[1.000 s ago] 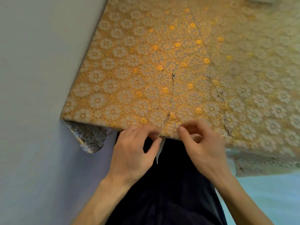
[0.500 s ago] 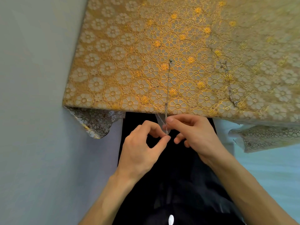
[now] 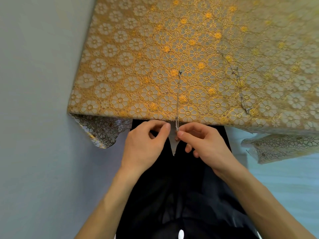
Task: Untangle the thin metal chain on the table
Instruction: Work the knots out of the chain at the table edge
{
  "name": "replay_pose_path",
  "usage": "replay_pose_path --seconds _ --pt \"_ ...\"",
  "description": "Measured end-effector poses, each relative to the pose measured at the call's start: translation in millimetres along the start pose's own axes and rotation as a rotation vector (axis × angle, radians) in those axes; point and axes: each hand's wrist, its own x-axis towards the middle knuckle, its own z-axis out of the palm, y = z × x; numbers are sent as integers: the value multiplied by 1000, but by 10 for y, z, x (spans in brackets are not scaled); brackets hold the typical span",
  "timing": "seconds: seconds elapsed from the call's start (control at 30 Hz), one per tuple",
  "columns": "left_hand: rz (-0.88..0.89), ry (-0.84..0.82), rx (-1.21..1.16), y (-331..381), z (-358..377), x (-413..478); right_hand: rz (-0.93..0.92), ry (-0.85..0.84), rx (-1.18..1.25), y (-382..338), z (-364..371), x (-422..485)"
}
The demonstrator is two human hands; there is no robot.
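Note:
A thin silver chain lies in a straight line on the table, from a small clasp near the middle down to the near edge, where it hangs over. My right hand pinches the chain's lower end between thumb and forefinger just below the table edge. My left hand is beside it with fingers curled, thumb and forefinger tips together close to the chain; whether it holds any of the chain is hidden.
The table wears a gold floral lace cloth whose corners hang down left and right. A second thin chain lies on the cloth to the right. A pale wall runs along the left. My dark clothing fills the space below the hands.
The view has shifted and the hands sit closer to the table edge. My left thumb and forefinger have drawn away from my right hand's fingertips, leaving a small gap.

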Motion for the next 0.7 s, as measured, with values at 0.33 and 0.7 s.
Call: replay_pose_path --seconds 0.33,0.7 --pt "-167 -141 -407 55 232 104 10 -6 -86 101 -96 -31" --pt "-51 -191 -284 -47 78 31 -38 27 -49 74 -13 22"
